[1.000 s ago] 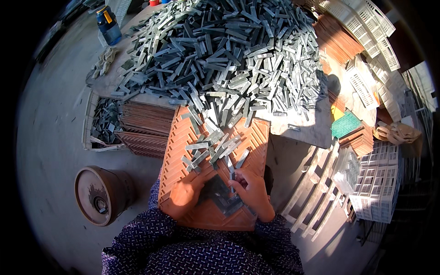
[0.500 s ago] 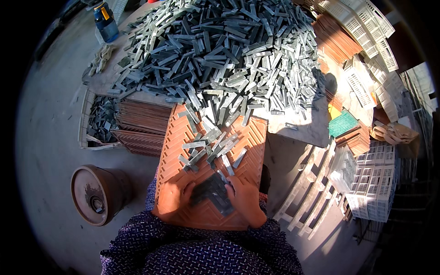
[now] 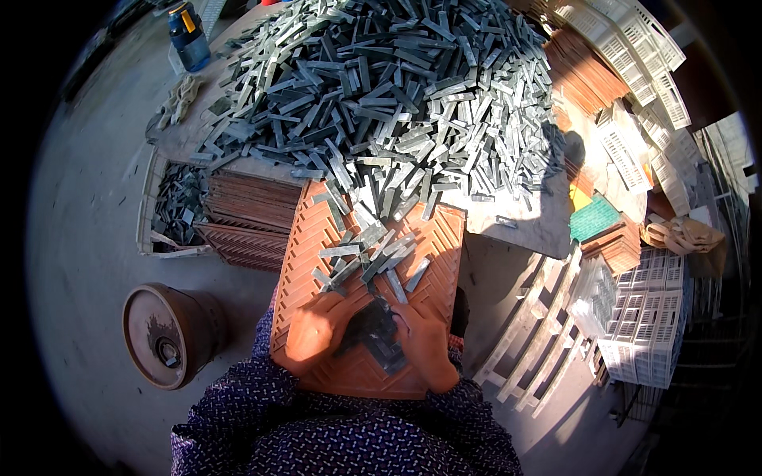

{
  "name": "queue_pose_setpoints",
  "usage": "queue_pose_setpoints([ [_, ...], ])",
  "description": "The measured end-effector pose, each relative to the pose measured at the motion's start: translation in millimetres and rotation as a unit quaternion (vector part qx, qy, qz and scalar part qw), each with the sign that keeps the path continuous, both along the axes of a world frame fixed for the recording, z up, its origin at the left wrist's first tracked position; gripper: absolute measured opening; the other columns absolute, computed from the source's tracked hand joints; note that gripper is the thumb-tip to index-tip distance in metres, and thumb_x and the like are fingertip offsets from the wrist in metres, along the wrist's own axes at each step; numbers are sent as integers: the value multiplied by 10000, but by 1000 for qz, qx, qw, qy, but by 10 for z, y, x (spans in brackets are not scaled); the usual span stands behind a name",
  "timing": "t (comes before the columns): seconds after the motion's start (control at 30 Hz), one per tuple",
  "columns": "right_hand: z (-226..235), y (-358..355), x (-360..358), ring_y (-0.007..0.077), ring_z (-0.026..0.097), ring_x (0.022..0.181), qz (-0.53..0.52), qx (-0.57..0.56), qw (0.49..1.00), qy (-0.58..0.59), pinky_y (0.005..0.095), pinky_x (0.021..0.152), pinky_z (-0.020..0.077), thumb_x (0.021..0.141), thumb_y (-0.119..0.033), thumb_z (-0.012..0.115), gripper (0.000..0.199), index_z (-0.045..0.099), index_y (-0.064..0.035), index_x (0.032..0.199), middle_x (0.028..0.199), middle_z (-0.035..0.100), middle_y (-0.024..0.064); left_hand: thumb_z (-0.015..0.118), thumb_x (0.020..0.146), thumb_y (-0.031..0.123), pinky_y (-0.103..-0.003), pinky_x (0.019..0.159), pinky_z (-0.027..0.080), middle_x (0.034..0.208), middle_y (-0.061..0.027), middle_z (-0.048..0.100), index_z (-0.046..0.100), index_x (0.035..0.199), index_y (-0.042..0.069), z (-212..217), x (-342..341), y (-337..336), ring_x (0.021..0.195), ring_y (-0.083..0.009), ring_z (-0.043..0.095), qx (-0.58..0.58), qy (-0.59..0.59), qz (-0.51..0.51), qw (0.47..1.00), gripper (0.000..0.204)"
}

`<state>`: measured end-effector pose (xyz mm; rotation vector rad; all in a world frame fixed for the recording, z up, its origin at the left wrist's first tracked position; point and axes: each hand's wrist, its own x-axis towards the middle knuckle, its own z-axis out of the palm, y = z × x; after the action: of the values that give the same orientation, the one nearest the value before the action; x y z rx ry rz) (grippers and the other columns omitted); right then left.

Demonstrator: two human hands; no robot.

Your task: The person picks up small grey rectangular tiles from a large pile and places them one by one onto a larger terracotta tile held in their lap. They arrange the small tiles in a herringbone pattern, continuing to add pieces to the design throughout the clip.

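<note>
A terracotta-coloured tray (image 3: 317,230) with raised herringbone ridges leans from the table's edge to my lap. Dark grey stone strips (image 3: 386,354) lie fitted in a zigzag in its lower middle. My left hand (image 3: 316,327) is on the left of this patch, its fingers curled together toward the patch's upper edge; what they hold, if anything, is hidden. On the right side my right hand (image 3: 423,339) pinches a strip by the patch's top right corner, mostly covered by the fingers. Loose grey strips (image 3: 340,251) lie scattered across the tray just above both hands.
A big heap of stone strips (image 3: 381,87) covers the table (image 3: 516,222) ahead. Left are a white crate (image 3: 147,214), stacked brown trays (image 3: 246,198), a brown bucket (image 3: 155,337) and a blue bottle (image 3: 189,40). Right are a wooden pallet (image 3: 532,333) and white plastic baskets (image 3: 643,333).
My left hand has moved up and to the right, its fingers now reaching over the upper part of the laid strips. My right hand has shifted only slightly.
</note>
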<state>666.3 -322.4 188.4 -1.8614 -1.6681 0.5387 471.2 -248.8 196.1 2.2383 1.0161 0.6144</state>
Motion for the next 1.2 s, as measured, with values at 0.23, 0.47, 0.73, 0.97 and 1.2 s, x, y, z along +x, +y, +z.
queue_pose_setpoints([
  [0.23, 50, 140, -60, 347, 620, 747, 9, 14, 1000, -18, 394, 632, 491, 802, -43, 643, 135, 622, -33, 936, 857, 614, 156, 689, 758, 213, -378, 833, 422, 1119, -57, 534, 578, 1137, 91, -52, 253, 325, 1032, -232, 492, 154, 79, -38, 984, 413],
  [0.47, 100, 403, -195, 321, 625, 762, 13, 34, 996, -79, 397, 626, 493, 785, -115, 683, 217, 599, -40, 971, 856, 628, 130, 661, 771, 155, -391, 843, 436, 1128, -74, 534, 602, 1102, 89, -116, 212, 625, 1013, -267, 514, 193, 147, -7, 970, 343],
  [0.73, -144, 579, -262, 255, 640, 732, -23, 99, 995, -18, 356, 618, 506, 750, -90, 710, 293, 596, -36, 1014, 834, 638, 111, 663, 757, 128, -375, 823, 473, 1092, -80, 565, 604, 1065, 63, -71, -39, 544, 1011, -282, 521, 116, 5, 14, 993, 321],
  [0.97, 152, 458, 89, 200, 653, 737, 59, -54, 985, 153, 306, 644, 520, 778, 30, 647, 192, 660, -2, 967, 898, 643, 125, 663, 721, 67, -353, 801, 496, 1047, -61, 568, 627, 1040, 64, -213, -202, 462, 981, -262, 538, 165, 91, -31, 982, 321],
  [1.2, -111, 643, 96, 250, 615, 934, 249, 58, 962, 96, 331, 763, 512, 759, -16, 669, 201, 670, -31, 959, 946, 653, 87, 679, 763, 104, -393, 827, 481, 1059, -108, 575, 606, 1077, 50, -71, -137, 545, 972, -306, 549, 87, 13, 7, 996, 327],
])
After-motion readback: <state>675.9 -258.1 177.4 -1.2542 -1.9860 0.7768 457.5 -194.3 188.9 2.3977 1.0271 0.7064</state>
